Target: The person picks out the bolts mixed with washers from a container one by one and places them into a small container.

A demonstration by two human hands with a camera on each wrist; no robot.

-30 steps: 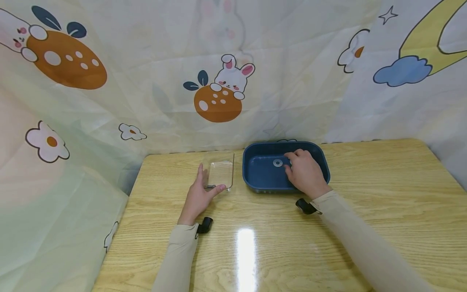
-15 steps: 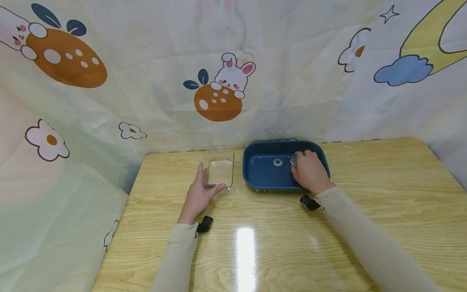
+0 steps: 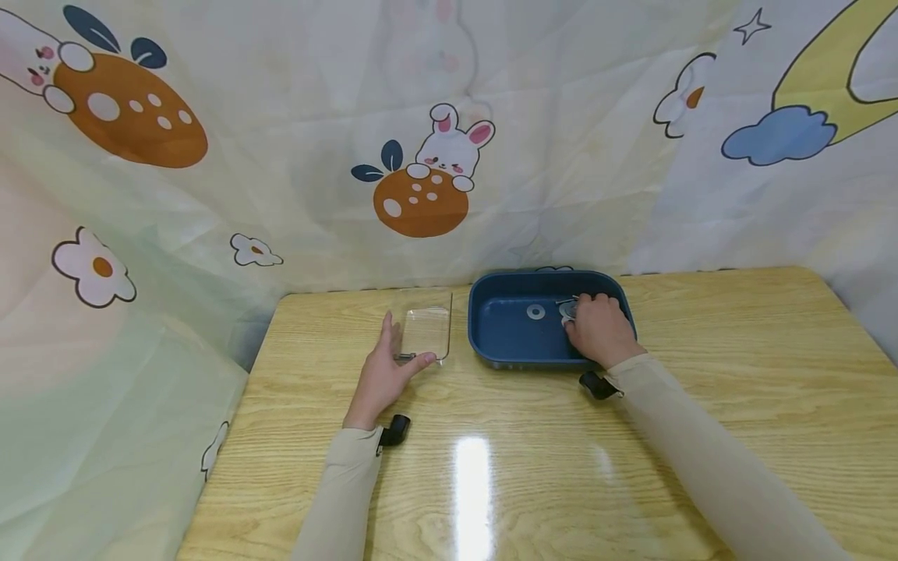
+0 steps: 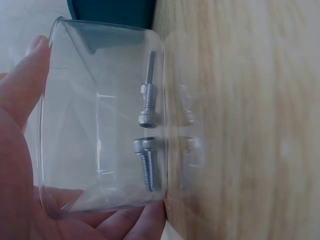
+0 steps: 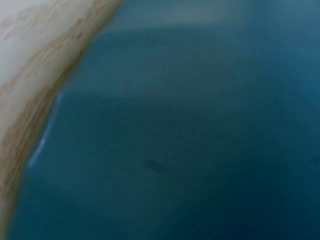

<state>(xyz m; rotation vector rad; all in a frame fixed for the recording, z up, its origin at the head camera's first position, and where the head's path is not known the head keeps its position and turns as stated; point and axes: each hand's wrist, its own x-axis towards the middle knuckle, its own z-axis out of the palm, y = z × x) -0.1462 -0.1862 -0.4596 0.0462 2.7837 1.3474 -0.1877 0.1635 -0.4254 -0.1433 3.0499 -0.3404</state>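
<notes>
The left hand [image 3: 379, 380] grips a clear box [image 3: 426, 331] on the worktop [image 3: 533, 460] between thumb and fingers, apparently to steady it; bolts [image 4: 147, 119] lie inside. Just beside stands a blue tray [image 3: 505, 339], its raised walls likely there to stop its contents straying. A lone washer [image 3: 536, 312] lies on its floor, near metal pieces [image 3: 567, 310] at the fingertips of the right hand [image 3: 603, 329], which reaches in from above; whether that grip holds any cannot be told.
</notes>
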